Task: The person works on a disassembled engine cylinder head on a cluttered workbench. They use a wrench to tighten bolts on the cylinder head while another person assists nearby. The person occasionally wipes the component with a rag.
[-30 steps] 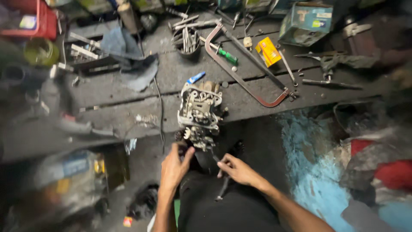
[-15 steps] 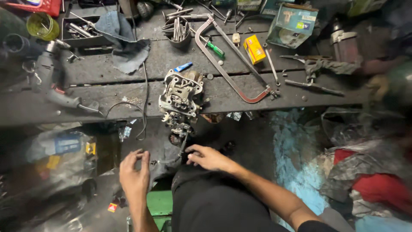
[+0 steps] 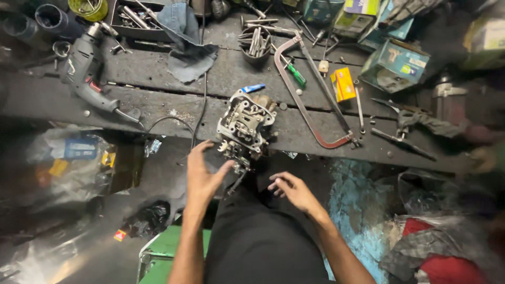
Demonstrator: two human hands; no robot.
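Observation:
A grey metal engine part (image 3: 246, 122) with valves and springs sits at the front edge of a dark wooden workbench (image 3: 158, 79). My left hand (image 3: 204, 172) is open, its fingers spread just below and left of the part, fingertips close to its lower corner. My right hand (image 3: 293, 191) hovers open below the bench edge, right of the part, holding nothing. I cannot tell whether the left fingertips touch the metal.
On the bench lie a hacksaw (image 3: 315, 100), a grey electric drill (image 3: 87, 68), a blue rag (image 3: 187, 47), a yellow box (image 3: 343, 84), a green-handled screwdriver (image 3: 296, 74) and a cup of tools (image 3: 256, 44). Plastic bags (image 3: 68, 163) sit left, red cloth (image 3: 447, 252) right.
My left hand rose from low on the left back up to the engine part. My right hand dropped away from the part and opened. The view shifted closer to the bench.

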